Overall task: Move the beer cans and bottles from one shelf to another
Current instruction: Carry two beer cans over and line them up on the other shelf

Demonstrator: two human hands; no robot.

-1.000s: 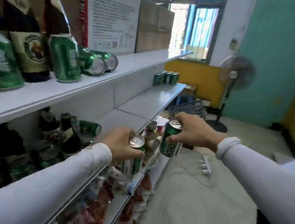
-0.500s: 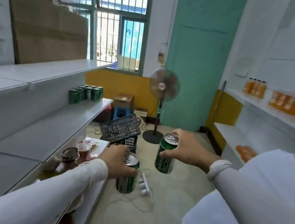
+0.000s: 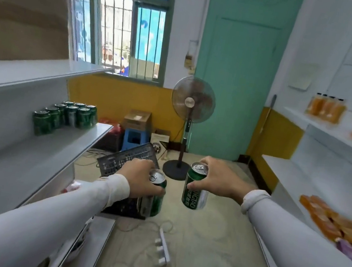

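Two green beer cans hang in midair, well apart: the left hand (image 3: pixel 139 177) curls round the left can (image 3: pixel 155 196) at 7 o'clock of centre, the right hand (image 3: pixel 218 181) pinches the right can (image 3: pixel 195 186) by its top at 5 o'clock. Farther off, at 9 o'clock, a cluster of cans (image 3: pixel 66 116) stands on the left shelf (image 3: pixel 34 154).

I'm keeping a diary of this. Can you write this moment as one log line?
left hand: holds green can | right hand: holds second green can | grouped cans on left shelf
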